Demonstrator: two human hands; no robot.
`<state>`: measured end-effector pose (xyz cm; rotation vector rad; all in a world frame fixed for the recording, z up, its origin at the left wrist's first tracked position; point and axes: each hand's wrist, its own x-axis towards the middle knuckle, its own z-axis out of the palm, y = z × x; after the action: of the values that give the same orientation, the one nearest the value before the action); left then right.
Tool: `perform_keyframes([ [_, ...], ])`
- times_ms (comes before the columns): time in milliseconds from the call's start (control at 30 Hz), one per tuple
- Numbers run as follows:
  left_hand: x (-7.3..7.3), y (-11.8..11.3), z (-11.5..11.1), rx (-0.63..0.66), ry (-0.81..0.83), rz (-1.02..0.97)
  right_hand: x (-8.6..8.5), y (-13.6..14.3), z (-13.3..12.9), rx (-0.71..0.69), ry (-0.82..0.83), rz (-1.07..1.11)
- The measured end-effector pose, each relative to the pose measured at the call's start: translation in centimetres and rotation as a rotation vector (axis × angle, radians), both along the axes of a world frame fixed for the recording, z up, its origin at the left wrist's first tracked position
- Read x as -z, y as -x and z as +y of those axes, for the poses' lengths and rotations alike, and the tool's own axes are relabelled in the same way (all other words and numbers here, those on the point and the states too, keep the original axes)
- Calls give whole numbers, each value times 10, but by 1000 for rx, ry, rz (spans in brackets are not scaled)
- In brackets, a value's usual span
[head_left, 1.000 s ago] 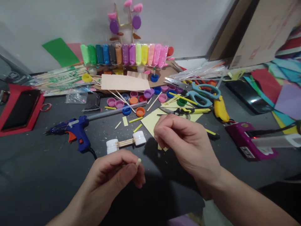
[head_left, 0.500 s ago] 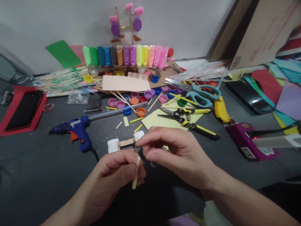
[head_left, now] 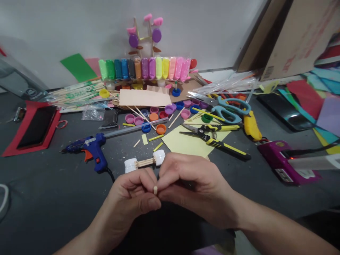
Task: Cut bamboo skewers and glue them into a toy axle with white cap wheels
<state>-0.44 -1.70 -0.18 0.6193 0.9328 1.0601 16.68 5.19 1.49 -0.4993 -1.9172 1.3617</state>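
Observation:
Between the thumb and fingers of my left hand (head_left: 135, 198) is a small pale strip (head_left: 155, 190); only its short end shows. My right hand (head_left: 193, 184) meets the left there, its thumb and fingertips pinched against the strip. Most of the strip is hidden by the fingers, and I cannot tell whether it is wood or paper. Just beyond my hands lies a small piece made of wooden sticks (head_left: 145, 162) joining white bottle caps (head_left: 130, 165) at both ends.
A blue glue gun (head_left: 97, 154) lies to the left. Black-and-yellow pruning shears (head_left: 223, 143) rest on yellow paper (head_left: 176, 141). Farther back are coloured bottle caps (head_left: 160, 129), blue-handled scissors (head_left: 225, 115) and packs of coloured clay (head_left: 145, 68). A purple power strip (head_left: 278, 152) sits at right.
My right hand has come down and left, and its fingertips now meet my left hand at the strip. The strip has turned, so less of it shows. The view has shifted slightly.

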Motion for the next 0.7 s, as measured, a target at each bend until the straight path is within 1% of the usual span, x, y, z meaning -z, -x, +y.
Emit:
perform_keyframes([
  [100,-1,-1,0,21,-42,45,-2,-1,-1,-14,-54,-38],
  [167,-2,-1,0,23,-102,90,-6,-4,-1,14,-39,-70],
  [200,-3,-1,0,14,-145,125,-8,-6,0,49,-11,-76],
  [267,-4,0,0,-22,-251,206,-11,-11,4,185,54,-32],
  [333,-5,3,-1,-81,-336,291,-13,-15,12,382,82,43],
  [400,-6,6,-3,-137,-386,377,-13,-20,21,567,49,69],
  [467,-8,9,-5,-186,-400,473,-12,-23,30,667,-21,-8],
  [500,-10,10,-6,-244,-382,505,-11,-25,34,672,-65,-74],
  [533,-11,11,-8,-275,-341,519,-11,-27,37,646,-105,-155],
  [600,-11,11,-9,-332,-257,505,-12,-32,42,539,-173,-357],
  [700,-10,10,-7,-353,-185,431,-13,-37,46,345,-236,-773],
])
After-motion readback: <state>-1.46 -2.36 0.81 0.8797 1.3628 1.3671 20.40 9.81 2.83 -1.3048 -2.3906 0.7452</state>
